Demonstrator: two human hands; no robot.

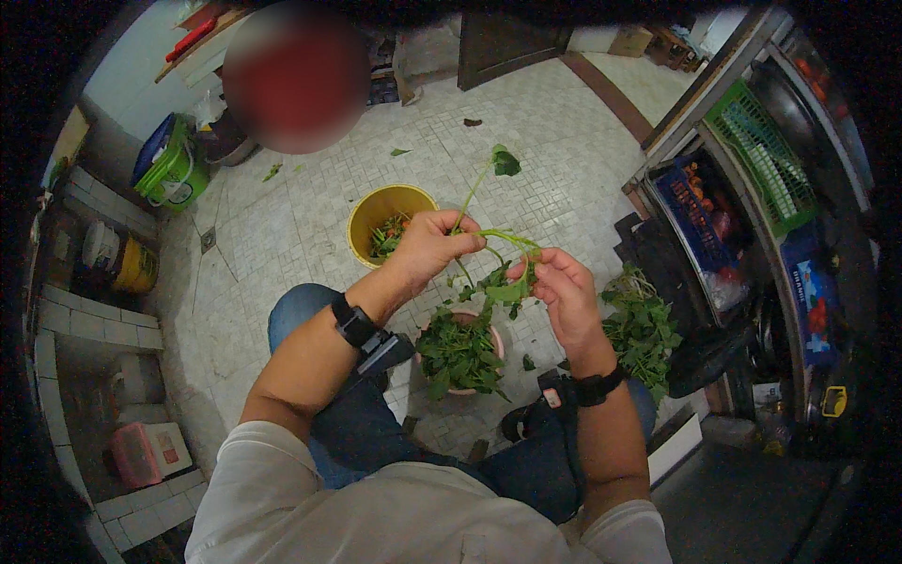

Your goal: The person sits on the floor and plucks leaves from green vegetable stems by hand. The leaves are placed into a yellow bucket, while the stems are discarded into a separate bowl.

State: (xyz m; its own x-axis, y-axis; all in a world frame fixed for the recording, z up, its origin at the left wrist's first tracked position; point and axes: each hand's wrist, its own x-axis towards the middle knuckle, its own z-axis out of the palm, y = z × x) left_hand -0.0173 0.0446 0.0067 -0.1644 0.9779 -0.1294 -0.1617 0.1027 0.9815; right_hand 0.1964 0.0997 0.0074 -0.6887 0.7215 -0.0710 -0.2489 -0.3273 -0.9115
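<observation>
My left hand (438,243) pinches the green stems of a leafy vegetable sprig (504,235) between thumb and fingers. One stem rises from that hand to a single leaf at its tip. My right hand (564,289) grips the leafy end of the same sprig, to the right and a little lower. Below both hands a pink basin (499,347) is heaped with picked green leaves (461,352). A yellow bucket (359,229) behind my left hand holds cut stems and some orange bits. Beyond my right forearm lies a pile of leafy stems (641,331).
Shelving on the right bears a green plastic basket (764,155) and a blue crate (694,208) of produce. A green bucket (173,169) stands at the left wall. Loose leaves, including one leaf (400,151), lie on the tiled floor (317,204). A blurred round patch covers the upper left.
</observation>
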